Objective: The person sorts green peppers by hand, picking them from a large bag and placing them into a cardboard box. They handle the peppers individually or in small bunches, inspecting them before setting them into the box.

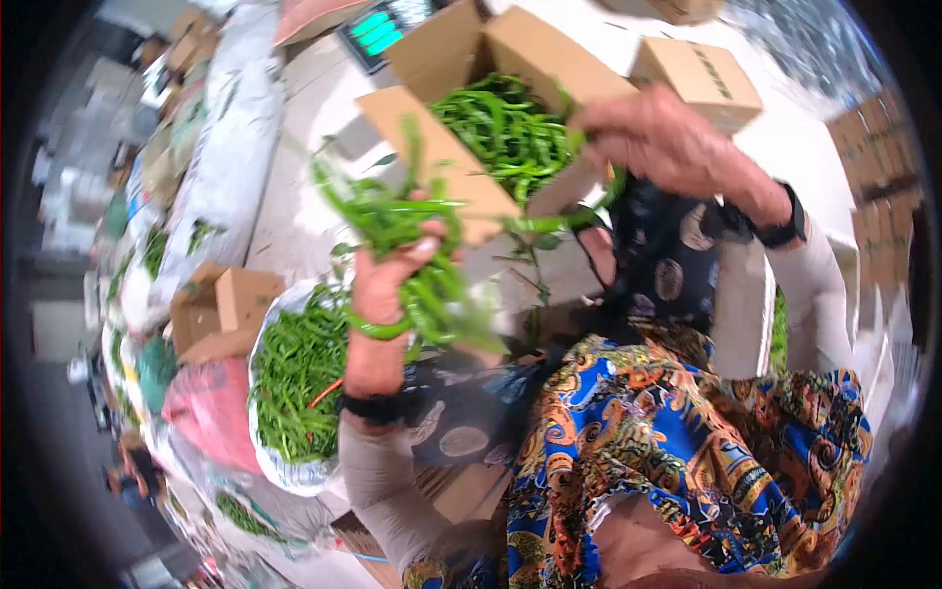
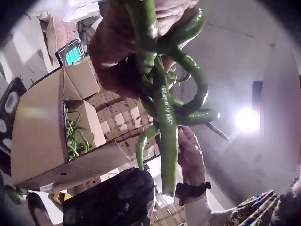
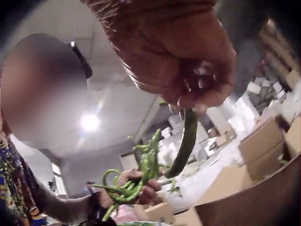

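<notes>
Several peppers (image 1: 378, 218) fill left hand (image 1: 391, 270); right hand (image 1: 659, 139) pinches seemingly one (image 3: 185, 143).

left hand (image 1: 402, 263) curled in a grip, right hand (image 1: 677, 142) pinching, 2 forearms (image 1: 381, 471) extended

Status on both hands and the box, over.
Left hand gripping a pepper bunch. Right hand pinching one pepper. Box open, peppers inside, flaps spread out.

From above, the head camera faces down over the open carton (image 1: 422, 147); the left wrist's sees the green chili peppers (image 2: 164, 113) close up, the right wrist's from farther off.
</notes>
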`<action>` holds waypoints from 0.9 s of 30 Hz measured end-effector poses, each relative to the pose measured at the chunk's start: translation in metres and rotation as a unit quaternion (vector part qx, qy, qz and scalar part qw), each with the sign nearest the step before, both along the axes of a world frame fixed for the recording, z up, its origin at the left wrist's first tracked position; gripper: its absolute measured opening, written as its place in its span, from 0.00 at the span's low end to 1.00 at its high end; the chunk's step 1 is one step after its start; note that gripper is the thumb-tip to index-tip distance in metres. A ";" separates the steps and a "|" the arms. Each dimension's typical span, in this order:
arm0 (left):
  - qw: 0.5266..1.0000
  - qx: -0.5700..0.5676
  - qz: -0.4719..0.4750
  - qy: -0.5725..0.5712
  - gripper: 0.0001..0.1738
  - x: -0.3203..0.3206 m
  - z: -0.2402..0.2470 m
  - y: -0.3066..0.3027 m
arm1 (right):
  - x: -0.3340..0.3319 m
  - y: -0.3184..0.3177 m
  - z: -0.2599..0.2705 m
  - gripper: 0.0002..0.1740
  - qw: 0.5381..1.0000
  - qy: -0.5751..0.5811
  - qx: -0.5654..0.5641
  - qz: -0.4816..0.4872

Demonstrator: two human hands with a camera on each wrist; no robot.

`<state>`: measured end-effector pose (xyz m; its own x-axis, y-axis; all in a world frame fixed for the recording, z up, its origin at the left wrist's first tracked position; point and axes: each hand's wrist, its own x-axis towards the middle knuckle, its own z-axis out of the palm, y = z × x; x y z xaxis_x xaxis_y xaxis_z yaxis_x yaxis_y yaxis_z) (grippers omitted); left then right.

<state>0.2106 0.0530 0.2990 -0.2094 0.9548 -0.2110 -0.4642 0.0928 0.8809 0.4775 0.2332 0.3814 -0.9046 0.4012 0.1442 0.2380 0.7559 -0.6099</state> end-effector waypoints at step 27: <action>0.976 0.033 -0.207 -0.061 0.46 0.033 0.024 0.014 | -0.015 -0.028 -0.030 0.15 0.982 0.125 -0.139 -0.006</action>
<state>0.2435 0.0671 0.3231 0.2204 0.9646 -0.1446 -0.5014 0.2392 0.8315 0.4624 0.2049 0.3514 -0.8497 0.4666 0.2455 0.0617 0.5503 -0.8327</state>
